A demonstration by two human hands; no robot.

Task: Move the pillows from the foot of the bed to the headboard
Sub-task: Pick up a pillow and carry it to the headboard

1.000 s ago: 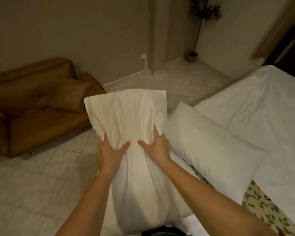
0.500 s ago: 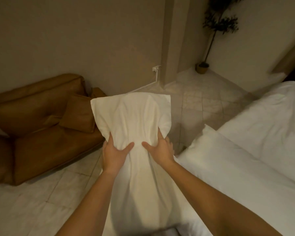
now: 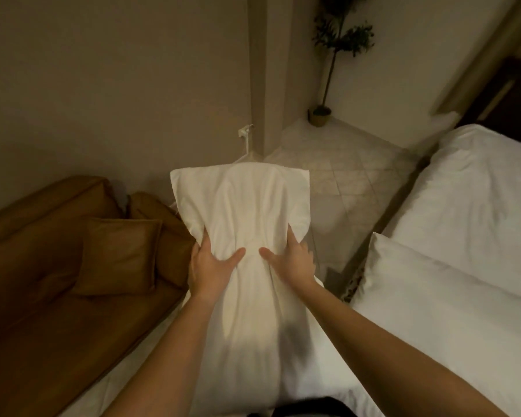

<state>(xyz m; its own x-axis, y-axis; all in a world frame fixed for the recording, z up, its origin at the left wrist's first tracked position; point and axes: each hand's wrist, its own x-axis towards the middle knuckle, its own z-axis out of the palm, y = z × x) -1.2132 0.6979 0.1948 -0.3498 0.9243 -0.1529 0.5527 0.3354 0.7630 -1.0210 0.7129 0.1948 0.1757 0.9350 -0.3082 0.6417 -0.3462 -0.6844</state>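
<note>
Two hands on one pillow, held lengthwise before me.
Head view: my left hand (image 3: 212,267) and right hand (image 3: 292,260) pinch the white pillow (image 3: 247,212) mid-length, fingers clamped into fabric; a second pillow (image 3: 427,284) lies on the bed (image 3: 478,188) at right.

No readable text, label or number shows anywhere.

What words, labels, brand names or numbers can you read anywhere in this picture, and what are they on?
None: no readable text shows in this view.
The held pillow, gripped by the left hand and right hand, is plain white, with no tag in sight.
The second pillow on the bed is plain too.
The brown sofa, wall socket and plant pot show no markings.
</note>
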